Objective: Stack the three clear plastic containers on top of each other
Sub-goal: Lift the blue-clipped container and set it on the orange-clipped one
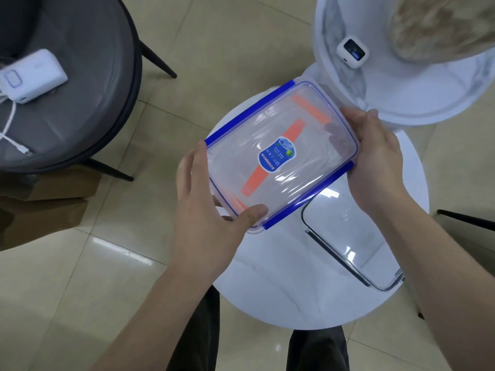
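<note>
— Why both hands?
— I clamp my left hand (214,194) and right hand (375,156) on opposite ends of the blue-clipped box (281,156) to keep it level.
— Where's it headed?
— Probably onto the orange-clipped box (312,108) showing through it; the dark-rimmed box (351,245) sits nearer me, below my right wrist.

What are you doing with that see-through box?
A person holds a clear container with blue clips in both hands, the left hand at its near corner, the right hand at its far side, above a round white table. Through it, orange strips show from something underneath. Another clear container lies on the table beside it. The stacking looks unfinished.
</note>
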Tool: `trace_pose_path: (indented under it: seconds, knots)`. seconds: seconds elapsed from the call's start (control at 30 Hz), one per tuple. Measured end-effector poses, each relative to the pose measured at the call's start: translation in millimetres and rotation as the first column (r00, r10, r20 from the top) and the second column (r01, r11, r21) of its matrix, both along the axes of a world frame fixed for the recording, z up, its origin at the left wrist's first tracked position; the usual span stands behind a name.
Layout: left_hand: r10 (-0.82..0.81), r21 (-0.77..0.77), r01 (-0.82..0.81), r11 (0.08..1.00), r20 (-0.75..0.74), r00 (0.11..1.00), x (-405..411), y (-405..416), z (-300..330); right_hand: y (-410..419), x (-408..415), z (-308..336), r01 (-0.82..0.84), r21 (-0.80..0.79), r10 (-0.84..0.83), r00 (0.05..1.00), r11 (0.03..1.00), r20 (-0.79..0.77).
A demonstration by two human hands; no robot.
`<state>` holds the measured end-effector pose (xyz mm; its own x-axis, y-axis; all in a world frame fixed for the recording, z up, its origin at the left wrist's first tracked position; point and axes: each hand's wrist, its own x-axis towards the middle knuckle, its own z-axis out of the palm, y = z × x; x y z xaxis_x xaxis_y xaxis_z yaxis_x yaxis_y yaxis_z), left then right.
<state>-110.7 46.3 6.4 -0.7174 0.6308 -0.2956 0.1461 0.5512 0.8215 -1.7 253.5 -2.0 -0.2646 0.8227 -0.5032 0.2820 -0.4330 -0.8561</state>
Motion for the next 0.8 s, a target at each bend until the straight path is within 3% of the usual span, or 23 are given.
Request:
trace_pose_path:
  seconds: [0.17, 0.33, 0.47, 0.57, 0.8]
  knots:
    - [0.008, -0.042, -0.009, 0.999, -0.035, 0.999, 0, -4, -3, -3, 2, -11, 0.113, 0.017, -0.113, 0.993, 0.993, -0.025]
    - [0.084, -0.103, -0.104, 0.989, -0.184, 0.979, -20, -3, 4, -37, 25, -10, 0.232, 0.079, -0.236, 0.971, 0.969, 0.044]
    - [0.154, -0.093, -0.165, 0.982, -0.109, 0.982, -45, 8, 2, -71, 33, -2, 0.265, 0.007, -0.265, 0.962, 0.964, 0.058]
    - [0.121, -0.101, -0.125, 0.987, -0.048, 0.992, -53, 17, 1, -86, 31, 1, 0.234, -0.045, -0.229, 0.969, 0.971, 0.094]
    - [0.105, -0.116, -0.109, 0.987, -0.042, 0.994, -55, 13, -3, -88, 26, 1, 0.176, -0.051, -0.168, 0.977, 0.983, 0.129]
